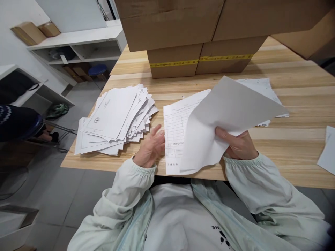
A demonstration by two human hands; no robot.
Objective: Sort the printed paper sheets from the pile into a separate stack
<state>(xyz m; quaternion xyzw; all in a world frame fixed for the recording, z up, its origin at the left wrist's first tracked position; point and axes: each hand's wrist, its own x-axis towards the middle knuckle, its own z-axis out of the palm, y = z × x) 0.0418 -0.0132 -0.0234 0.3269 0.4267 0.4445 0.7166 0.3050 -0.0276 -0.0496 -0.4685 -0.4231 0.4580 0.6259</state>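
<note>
My right hand [242, 144] pinches a curled white paper sheet [235, 104], thumb on top and the other fingers mostly hidden beneath it. Partly under that sheet lies a printed form [174, 129] with a ruled table. Close by the form's left edge is my left hand [150, 146], fingers apart and slightly blurred, gripping nothing visible. A fanned, untidy stack of papers [112, 111] rests to its left, the top page bearing a small round emblem. More papers [259, 85] lie behind the lifted sheet, partly covered by it.
Large cardboard boxes [170, 21] are stacked at the back of the wooden table [288, 146], with yellow tape on the lower ones. Another white paper [328, 150] lies at the right edge. Left of the table are white shelves [86, 38] and a blue stool [98, 69].
</note>
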